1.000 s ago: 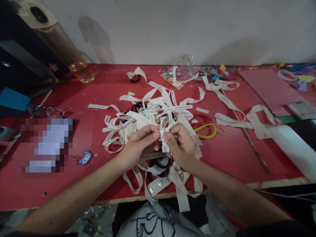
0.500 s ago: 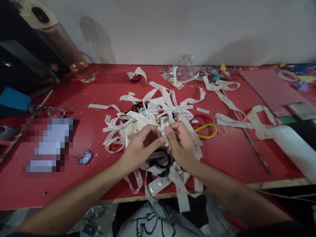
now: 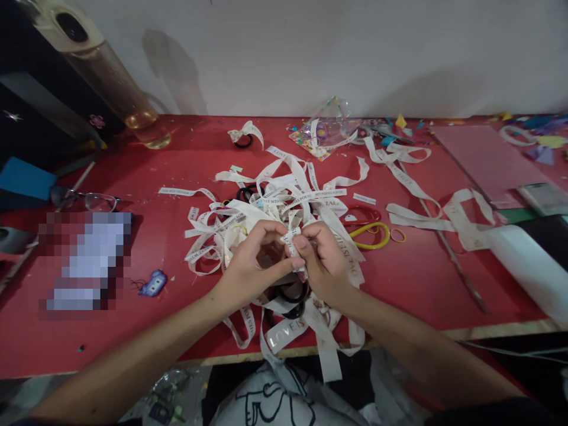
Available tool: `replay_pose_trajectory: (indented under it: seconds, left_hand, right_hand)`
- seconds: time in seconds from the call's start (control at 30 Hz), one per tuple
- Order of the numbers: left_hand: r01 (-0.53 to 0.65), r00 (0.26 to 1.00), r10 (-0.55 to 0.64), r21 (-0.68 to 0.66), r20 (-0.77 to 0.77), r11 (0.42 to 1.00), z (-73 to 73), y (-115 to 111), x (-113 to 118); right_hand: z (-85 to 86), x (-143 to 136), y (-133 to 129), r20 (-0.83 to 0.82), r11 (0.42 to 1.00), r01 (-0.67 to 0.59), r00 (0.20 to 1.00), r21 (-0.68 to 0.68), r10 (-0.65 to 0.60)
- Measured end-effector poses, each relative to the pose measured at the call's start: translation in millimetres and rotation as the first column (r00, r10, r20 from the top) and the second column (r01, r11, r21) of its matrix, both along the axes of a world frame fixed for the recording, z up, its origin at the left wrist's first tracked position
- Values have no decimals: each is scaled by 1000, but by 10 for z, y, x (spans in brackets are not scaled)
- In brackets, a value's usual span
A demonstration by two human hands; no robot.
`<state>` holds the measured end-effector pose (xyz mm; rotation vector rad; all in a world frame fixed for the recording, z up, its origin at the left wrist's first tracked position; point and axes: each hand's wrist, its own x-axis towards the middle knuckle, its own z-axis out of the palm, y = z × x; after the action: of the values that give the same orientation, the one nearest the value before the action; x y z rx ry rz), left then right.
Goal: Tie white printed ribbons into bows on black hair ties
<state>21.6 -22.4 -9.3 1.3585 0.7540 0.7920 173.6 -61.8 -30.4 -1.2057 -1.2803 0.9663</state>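
Observation:
My left hand point(image 3: 261, 254) and my right hand point(image 3: 326, 254) meet at the middle of the table, both pinching a white printed ribbon point(image 3: 291, 247) between thumb and fingers. The held ribbon looks bunched, and its exact folds are partly covered by my fingertips. Beneath the hands spreads a tangled heap of printed ribbons point(image 3: 277, 198), some lettered in black and some in gold. A black hair tie point(image 3: 295, 299) lies just below the hands among the ribbons. The yellow-handled scissors point(image 3: 370, 235) rest right of my right hand, their blades out of sight under the heap.
At the back, a hair tie with a ribbon bow point(image 3: 244, 135) sits apart, near a clear plastic bag point(image 3: 332, 121). On the left are a water bottle point(image 3: 115, 89), glasses point(image 3: 95, 200) and a blue trinket point(image 3: 154, 284). Loose ribbon point(image 3: 412, 183) and a thin stick point(image 3: 461, 272) lie on the right.
My left thumb has shifted slightly right across the ribbon, toward my right thumb. The ribbon between the fingers appears more folded. Everything else on the table stays where it was.

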Motion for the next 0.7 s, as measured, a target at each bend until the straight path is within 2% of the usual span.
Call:
replay_pose_trajectory:
  seconds: [0.17, 0.27, 0.4, 0.53, 0.6, 0.7]
  left_hand:
    - [8, 1000, -8, -16, -8, 1000, -10, 5, 11]
    - [50, 998, -44, -110, 55, 993, -18, 42, -5]
    - [134, 985, -97, -271, 146, 953, -31, 123, -54]
    - [222, 961, -149, -331, 232, 917, -31, 174, -94]
    - [232, 961, -163, -333, 223, 914, -31, 176, -99]
    - [186, 975, -138, -312, 172, 932, -38, 158, -84]
  right_hand:
    - [-4, 4, 2, -26, 1000, 12, 1000, -26, -13]
    - [32, 0, 11, -91, 997, -16, 996, -69, 9]
    - [95, -1, 36, -292, 977, -130, 953, -167, 77]
    - [123, 4, 53, -431, 954, -252, 888, -164, 161]
    - [121, 2, 56, -437, 953, -255, 885, -161, 163]
    - [101, -11, 54, -390, 968, -179, 915, -173, 100]
